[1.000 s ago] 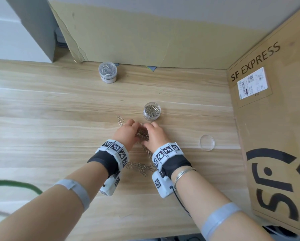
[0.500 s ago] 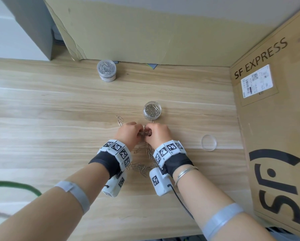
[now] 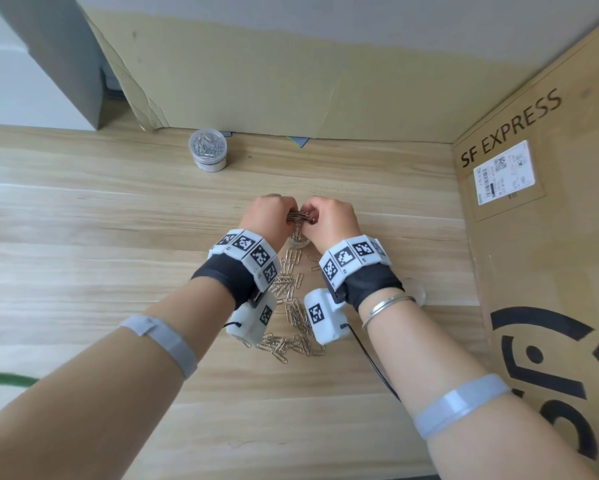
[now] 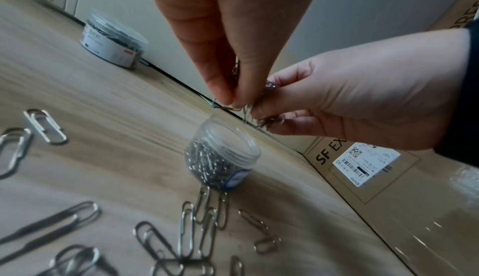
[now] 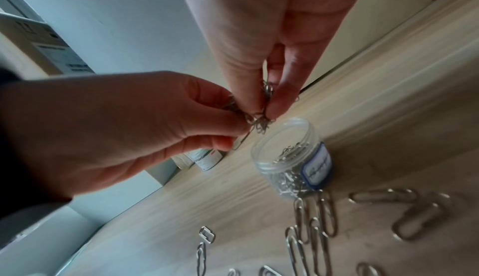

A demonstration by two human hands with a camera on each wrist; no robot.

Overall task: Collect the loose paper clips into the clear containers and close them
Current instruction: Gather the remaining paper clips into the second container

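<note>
Fingers [image 4: 228, 87] of left hand [image 3: 268, 216] and right hand [image 3: 329, 220] pinching one shared clump of paper clips [image 5: 259, 120], just above open container [image 4: 223, 157] on bench [image 3: 83, 271]. Step: loading. Next: centre over mouth, release. More loose clips [image 3: 291, 327] near wrists; lid [image 3: 416, 292] off.

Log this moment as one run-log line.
left hand: pinches clip bunch | right hand: pinches same bunch | above open jar | loose clips remain

- I read "SF EXPRESS" printed on the cardboard box [image 3: 547, 237] at my right.
- Its white shipping label [image 4: 365, 164] shows "1001"; the barcode and other print are too small.
</note>
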